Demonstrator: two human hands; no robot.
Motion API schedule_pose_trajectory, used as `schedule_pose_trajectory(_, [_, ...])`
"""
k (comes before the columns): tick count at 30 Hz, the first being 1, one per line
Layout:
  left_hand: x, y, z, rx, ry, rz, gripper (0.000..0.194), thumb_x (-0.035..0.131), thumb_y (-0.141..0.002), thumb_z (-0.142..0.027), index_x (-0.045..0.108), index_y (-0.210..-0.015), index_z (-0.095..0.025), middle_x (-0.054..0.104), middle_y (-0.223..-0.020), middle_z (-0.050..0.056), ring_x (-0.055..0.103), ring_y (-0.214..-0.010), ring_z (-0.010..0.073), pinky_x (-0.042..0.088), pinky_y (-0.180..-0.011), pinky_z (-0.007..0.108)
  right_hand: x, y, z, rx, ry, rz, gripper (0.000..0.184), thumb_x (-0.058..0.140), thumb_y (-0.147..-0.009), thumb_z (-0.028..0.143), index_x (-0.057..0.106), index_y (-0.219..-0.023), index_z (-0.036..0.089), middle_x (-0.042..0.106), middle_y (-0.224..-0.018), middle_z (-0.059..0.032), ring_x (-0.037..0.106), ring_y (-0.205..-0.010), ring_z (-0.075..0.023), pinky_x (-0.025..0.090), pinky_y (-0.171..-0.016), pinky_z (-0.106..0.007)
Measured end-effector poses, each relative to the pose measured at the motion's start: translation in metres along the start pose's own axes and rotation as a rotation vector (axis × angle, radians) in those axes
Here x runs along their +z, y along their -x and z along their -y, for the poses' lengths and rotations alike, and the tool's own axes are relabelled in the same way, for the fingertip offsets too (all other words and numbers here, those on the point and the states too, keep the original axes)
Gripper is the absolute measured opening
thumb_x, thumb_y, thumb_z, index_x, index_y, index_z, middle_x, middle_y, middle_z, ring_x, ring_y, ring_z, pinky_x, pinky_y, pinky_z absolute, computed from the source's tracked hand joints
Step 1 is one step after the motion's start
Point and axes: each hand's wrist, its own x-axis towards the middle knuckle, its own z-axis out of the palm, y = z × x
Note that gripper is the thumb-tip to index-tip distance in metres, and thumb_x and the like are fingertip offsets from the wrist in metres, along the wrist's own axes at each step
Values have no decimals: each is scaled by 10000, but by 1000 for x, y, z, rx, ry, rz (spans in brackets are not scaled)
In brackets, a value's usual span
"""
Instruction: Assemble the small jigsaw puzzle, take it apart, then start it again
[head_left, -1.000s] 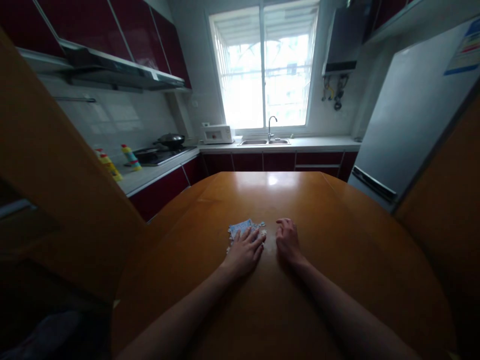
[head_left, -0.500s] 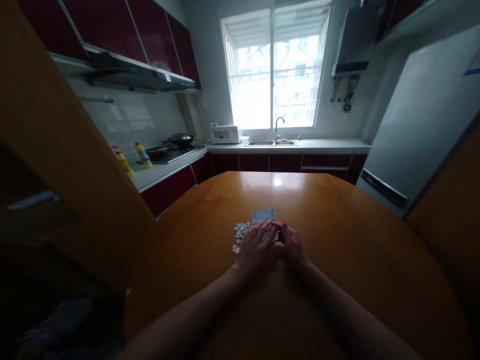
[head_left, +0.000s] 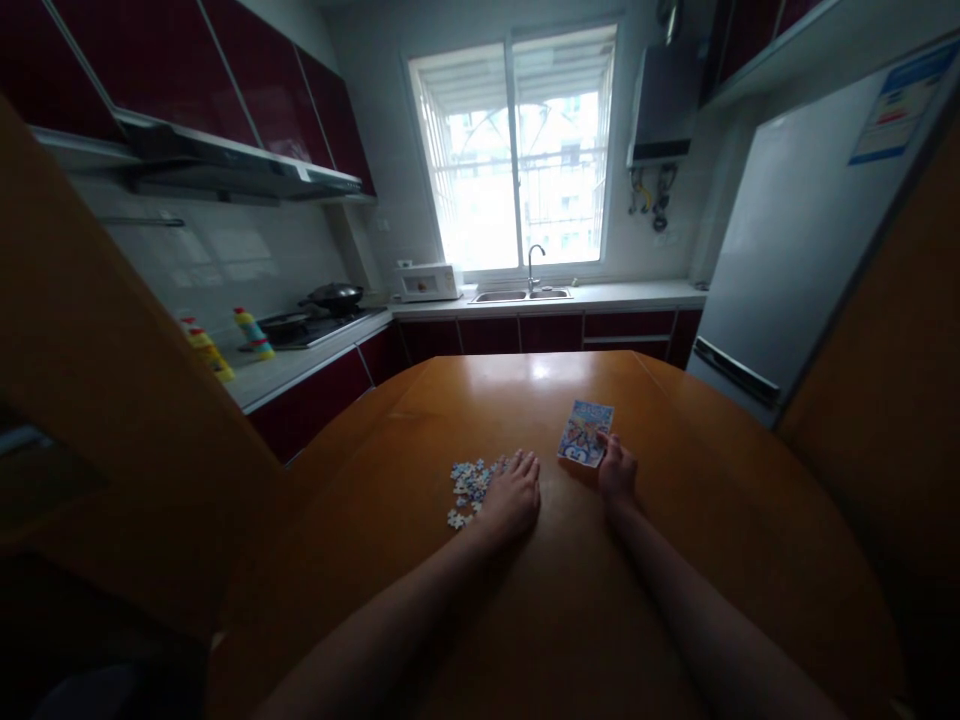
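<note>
My right hand (head_left: 619,470) grips the lower right edge of a colourful picture card (head_left: 583,432), thumb on top, holding it tilted just above or against the table. The card has a printed scene in blue, orange and white. To the left, my left hand (head_left: 514,492) lies with its fingers stretched out at the right side of a small heap of jigsaw puzzle pieces (head_left: 469,483). Part of the heap is hidden under that hand. The pieces are small, pale and bluish, with a few lying loose at the near side.
Both forearms rest over a round-sided wooden table (head_left: 480,400). Beyond it run a counter with a sink (head_left: 521,295), a white microwave (head_left: 427,283) and, at left, a stove with a wok (head_left: 335,296) and yellow bottles (head_left: 253,335). A fridge (head_left: 795,220) stands at right.
The card came out from beneath my left hand and moved right, now in my right hand. My left hand stays by the puzzle pieces, which are more exposed. The view has shifted slightly.
</note>
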Motion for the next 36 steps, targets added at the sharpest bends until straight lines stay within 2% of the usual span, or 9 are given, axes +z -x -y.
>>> schedule_pose_trajectory(5, [-12,29,27,-36,-56,27,491,380,-968,-213,521,-1425,-101,475,-1513,150,361,-1453,340,269,-1206,576,3,8,-2,-14,21,90,708,459,-859,640,746,-1088,35,770,-946,-183,751,-818,-284,591,-721,-370])
schedule_pose_trajectory(9, [-17,49,26,-11,-43,-12,488,402,-980,-248,494,-1452,-164,423,-1555,124,303,-1485,328,251,-1219,570,4,7,-6,-2,53,114,699,461,-873,629,738,-1110,33,767,-975,-190,751,-843,-290,594,-745,-384])
schedule_pose_trajectory(12, [-12,45,18,81,-11,-43,462,368,-1019,-321,465,-1469,-284,398,-1578,59,270,-1501,300,229,-1224,573,4,6,-7,-14,53,127,688,472,-871,629,740,-1117,45,762,-1018,-194,749,-871,-297,594,-771,-396])
schedule_pose_trajectory(15, [-4,28,20,-17,-14,-33,452,349,-1027,-358,486,-1453,-295,423,-1561,74,306,-1479,341,226,-1189,649,3,5,-7,-29,71,118,712,463,-865,644,736,-1114,35,762,-991,-206,749,-839,-309,595,-751,-418])
schedule_pose_trajectory(19, [2,13,36,-93,-19,22,481,328,-1026,-335,463,-1481,-264,427,-1559,76,350,-1455,360,305,-1153,644,-1,3,-11,-77,112,93,697,468,-859,635,729,-1126,47,758,-1016,-202,743,-869,-314,586,-773,-428])
schedule_pose_trajectory(23, [-1,25,57,-150,-33,50,498,315,-1020,-288,452,-1494,-229,409,-1569,63,365,-1451,347,342,-1158,588,-2,2,-13,-90,107,91,707,461,-848,654,728,-1131,64,755,-1041,-196,741,-897,-303,585,-776,-395])
schedule_pose_trajectory(29, [-22,47,86,-217,-19,100,500,321,-1008,-237,471,-1478,-157,428,-1551,96,368,-1455,323,329,-1184,559,0,3,-10,-57,59,125,718,470,-834,671,722,-1115,61,764,-967,-188,744,-793,-294,589,-694,-387])
schedule_pose_trajectory(32, [-31,61,78,-185,4,91,485,301,-1033,-287,488,-1466,-173,441,-1543,84,368,-1460,290,301,-1204,542,-1,3,-11,-49,57,132,710,470,-836,666,722,-1116,64,764,-943,-182,742,-777,-283,584,-687,-376])
schedule_pose_trajectory(36, [-30,84,54,-14,44,11,490,303,-1051,-379,443,-1497,-233,444,-1545,76,342,-1475,266,259,-1220,535,-1,1,-11,-64,89,130,725,463,-833,669,726,-1105,50,759,-954,-181,737,-786,-281,580,-714,-394])
